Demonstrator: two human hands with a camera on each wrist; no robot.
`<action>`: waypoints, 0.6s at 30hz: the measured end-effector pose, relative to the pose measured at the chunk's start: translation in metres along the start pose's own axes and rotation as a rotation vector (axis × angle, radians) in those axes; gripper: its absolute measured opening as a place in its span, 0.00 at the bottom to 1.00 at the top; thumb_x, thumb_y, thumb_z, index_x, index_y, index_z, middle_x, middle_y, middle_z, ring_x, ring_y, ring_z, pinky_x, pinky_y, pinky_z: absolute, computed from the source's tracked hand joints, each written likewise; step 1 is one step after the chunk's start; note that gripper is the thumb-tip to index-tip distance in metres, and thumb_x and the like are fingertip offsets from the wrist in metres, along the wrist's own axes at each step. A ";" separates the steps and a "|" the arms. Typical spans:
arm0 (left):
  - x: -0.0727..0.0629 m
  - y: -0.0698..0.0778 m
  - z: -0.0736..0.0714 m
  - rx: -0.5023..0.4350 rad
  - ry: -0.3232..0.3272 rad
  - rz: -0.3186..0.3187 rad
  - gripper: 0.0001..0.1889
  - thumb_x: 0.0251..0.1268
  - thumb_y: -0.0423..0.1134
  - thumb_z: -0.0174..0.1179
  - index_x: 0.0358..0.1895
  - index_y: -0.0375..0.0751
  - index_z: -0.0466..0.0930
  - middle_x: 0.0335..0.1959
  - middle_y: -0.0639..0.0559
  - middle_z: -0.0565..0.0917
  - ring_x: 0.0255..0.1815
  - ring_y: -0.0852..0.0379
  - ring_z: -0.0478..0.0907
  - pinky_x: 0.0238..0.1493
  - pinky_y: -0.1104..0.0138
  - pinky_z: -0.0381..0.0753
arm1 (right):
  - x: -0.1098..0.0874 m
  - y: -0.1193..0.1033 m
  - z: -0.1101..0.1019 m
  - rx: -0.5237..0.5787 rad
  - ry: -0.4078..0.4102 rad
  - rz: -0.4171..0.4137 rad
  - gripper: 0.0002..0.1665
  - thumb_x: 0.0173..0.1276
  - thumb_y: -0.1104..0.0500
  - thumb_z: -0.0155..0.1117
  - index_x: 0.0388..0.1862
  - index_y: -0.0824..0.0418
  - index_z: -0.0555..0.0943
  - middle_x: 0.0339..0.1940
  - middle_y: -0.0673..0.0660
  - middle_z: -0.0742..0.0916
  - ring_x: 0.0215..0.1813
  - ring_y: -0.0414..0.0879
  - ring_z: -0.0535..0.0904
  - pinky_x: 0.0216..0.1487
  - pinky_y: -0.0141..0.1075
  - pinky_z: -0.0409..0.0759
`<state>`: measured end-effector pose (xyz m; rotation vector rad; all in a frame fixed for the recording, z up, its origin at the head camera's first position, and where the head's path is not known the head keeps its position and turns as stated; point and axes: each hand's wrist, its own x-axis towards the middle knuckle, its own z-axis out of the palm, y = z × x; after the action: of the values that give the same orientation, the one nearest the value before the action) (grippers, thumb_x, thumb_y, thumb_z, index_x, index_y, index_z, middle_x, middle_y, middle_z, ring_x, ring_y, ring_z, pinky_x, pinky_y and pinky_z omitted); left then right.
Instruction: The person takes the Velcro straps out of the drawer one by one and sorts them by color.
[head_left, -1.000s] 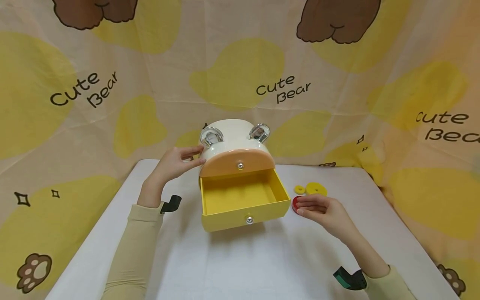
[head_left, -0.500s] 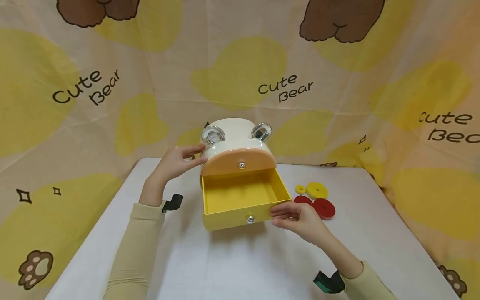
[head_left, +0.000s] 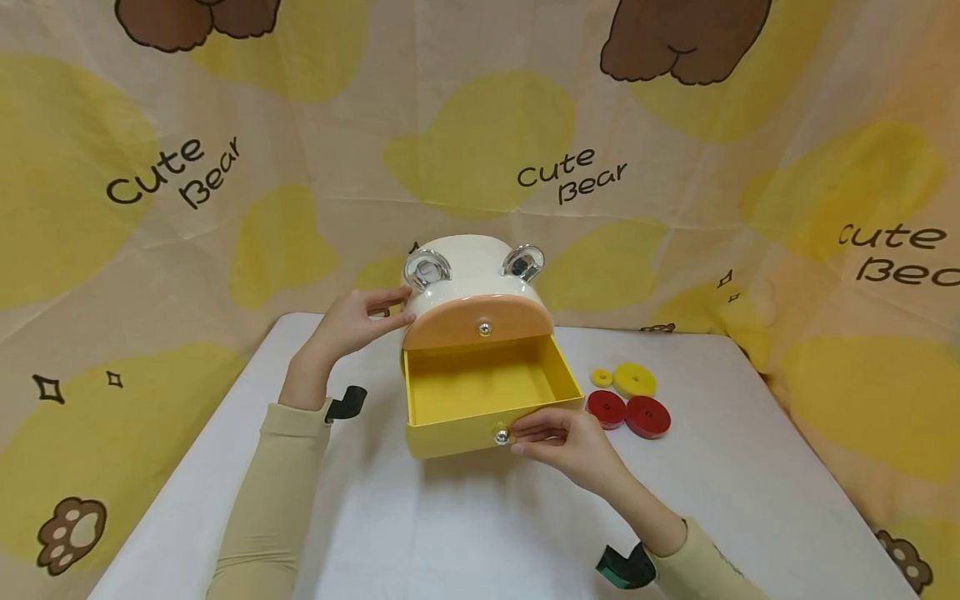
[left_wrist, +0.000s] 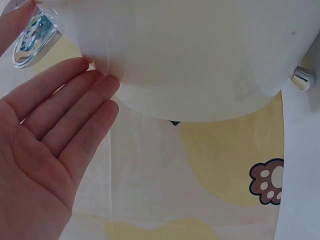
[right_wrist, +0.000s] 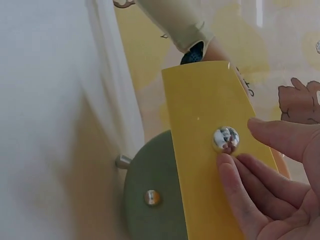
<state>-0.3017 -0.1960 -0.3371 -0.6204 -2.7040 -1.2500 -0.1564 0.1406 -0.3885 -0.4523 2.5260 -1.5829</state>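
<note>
A white rounded storage box (head_left: pixel 472 262) with chrome ears stands mid-table, its yellow drawer (head_left: pixel 450 442) pulled out and bare inside. Above that, the orange drawer (head_left: pixel 442 327) is closed. My left hand (head_left: pixel 348 325) is at the box's upper left side; in the left wrist view its fairly straight fingers (left_wrist: pixel 97 117) rest against the white wall. My right hand (head_left: pixel 573 446) is at the yellow drawer's front, beside the silver knob (head_left: pixel 502 436). In the right wrist view the fingertips (right_wrist: pixel 226 162) reach the knob's edge, with the thumb spread apart from it.
To the right of the box lie a small yellow disc (head_left: pixel 602 377), a larger yellow disc (head_left: pixel 634 380) and two red discs (head_left: pixel 648 417). A green panel (right_wrist: pixel 150 172) with its own knob shows below the yellow drawer. Printed cloth (head_left: pixel 480 150) hangs behind the table.
My right hand has moved left from the red discs, along the yellow drawer's front, to its knob, uncovering both red discs. The left hand stays at the box's side.
</note>
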 end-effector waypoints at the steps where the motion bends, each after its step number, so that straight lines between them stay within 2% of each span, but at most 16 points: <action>1: 0.000 0.000 0.000 0.000 0.000 0.002 0.33 0.53 0.63 0.64 0.62 0.56 0.75 0.62 0.55 0.77 0.59 0.46 0.77 0.58 0.52 0.77 | 0.000 0.000 0.002 0.008 0.011 0.003 0.18 0.54 0.50 0.73 0.42 0.57 0.86 0.38 0.54 0.89 0.38 0.43 0.86 0.41 0.30 0.84; 5: 0.000 0.002 0.000 0.000 0.001 0.011 0.32 0.53 0.62 0.65 0.62 0.55 0.75 0.61 0.54 0.77 0.59 0.46 0.77 0.58 0.52 0.77 | 0.000 0.000 0.009 0.033 0.066 0.001 0.16 0.53 0.52 0.75 0.40 0.57 0.86 0.36 0.54 0.89 0.36 0.42 0.86 0.39 0.30 0.85; 14: 0.000 0.004 -0.001 0.015 0.004 0.010 0.32 0.53 0.62 0.64 0.62 0.55 0.75 0.61 0.54 0.78 0.59 0.45 0.77 0.57 0.51 0.78 | 0.003 0.004 0.023 0.012 0.247 -0.057 0.13 0.49 0.56 0.78 0.34 0.56 0.85 0.33 0.52 0.88 0.32 0.40 0.86 0.36 0.28 0.84; 18: 0.000 0.004 0.000 0.007 0.005 0.017 0.32 0.53 0.61 0.65 0.62 0.54 0.76 0.61 0.53 0.78 0.59 0.44 0.77 0.57 0.50 0.77 | 0.008 0.005 0.028 0.006 0.290 -0.061 0.13 0.48 0.56 0.78 0.34 0.54 0.85 0.32 0.50 0.88 0.32 0.39 0.85 0.36 0.28 0.84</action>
<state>-0.2998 -0.1939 -0.3345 -0.6371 -2.6925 -1.2354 -0.1571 0.1162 -0.4054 -0.3222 2.7376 -1.7945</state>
